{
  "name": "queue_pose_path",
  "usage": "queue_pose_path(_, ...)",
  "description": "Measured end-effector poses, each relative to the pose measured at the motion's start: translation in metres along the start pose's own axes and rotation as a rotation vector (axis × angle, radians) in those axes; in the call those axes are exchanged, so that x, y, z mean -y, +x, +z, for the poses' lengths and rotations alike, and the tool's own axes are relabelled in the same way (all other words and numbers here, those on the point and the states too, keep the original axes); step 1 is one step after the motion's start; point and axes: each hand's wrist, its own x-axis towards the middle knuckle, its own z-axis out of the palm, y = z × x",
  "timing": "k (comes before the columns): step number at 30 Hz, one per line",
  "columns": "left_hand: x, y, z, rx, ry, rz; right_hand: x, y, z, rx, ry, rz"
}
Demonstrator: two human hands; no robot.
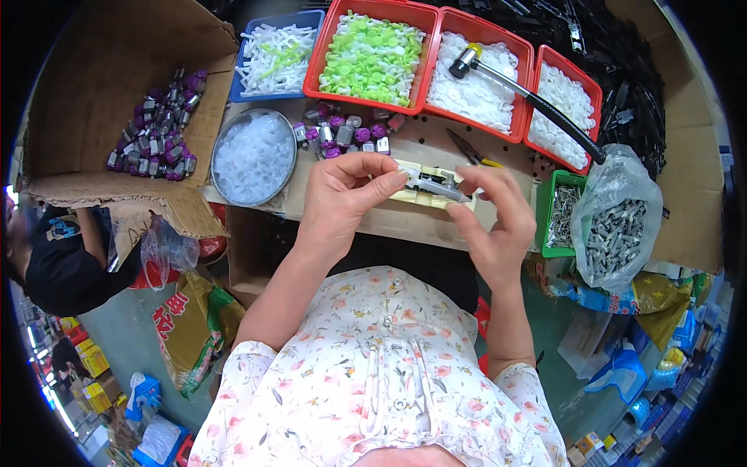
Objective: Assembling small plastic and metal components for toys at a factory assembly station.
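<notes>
A cream-coloured block-like fixture lies at the front of the work surface. Over it sits a small narrow assembly with a white end, black parts inside and a grey metal-looking piece. My left hand pinches the white end between thumb and forefinger. At the opposite end is my right hand, its thumb and forefinger apart around the grey piece; whether they touch it is hard to see. Behind my hands lie several small motors with purple ends. Pliers with yellow handles rest just beyond my right hand.
Red bins hold green and white plastic pieces. A hammer lies across them. On the left are a round dish of translucent pieces and a carton; on the right, a green tray and a bag of metal parts.
</notes>
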Motion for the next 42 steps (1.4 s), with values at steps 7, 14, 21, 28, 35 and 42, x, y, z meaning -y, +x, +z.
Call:
queue_pose_path(7, 0.011, 0.003, 0.006, -0.003, 0.142, 0.174, -0.005, 0.001, -0.011, 0.16, 0.038, 0.248)
queue_pose_path(14, 0.014, 0.005, 0.014, -0.028, 0.022, 0.03, -0.01, -0.001, -0.017, 0.169, -0.232, -0.129)
queue_pose_path(21, 0.02, 0.005, 0.017, -0.014, 0.076, 0.121, -0.012, 0.0, -0.027, 0.242, -0.206, 0.021)
queue_pose_path(28, 0.022, 0.006, 0.015, 0.003, 0.079, 0.118, -0.008, 0.004, -0.026, 0.254, -0.333, -0.064)
queue_pose_path(35, 0.018, 0.008, 0.008, -0.154, 0.918, 0.718, -0.019, 0.009, -0.043, 0.332, -0.475, -0.06)
queue_pose_path(42, 0.05, 0.001, 0.01, 0.016, 1.262, 1.049, -0.024, 0.006, -0.047, 0.438, -0.556, -0.045)
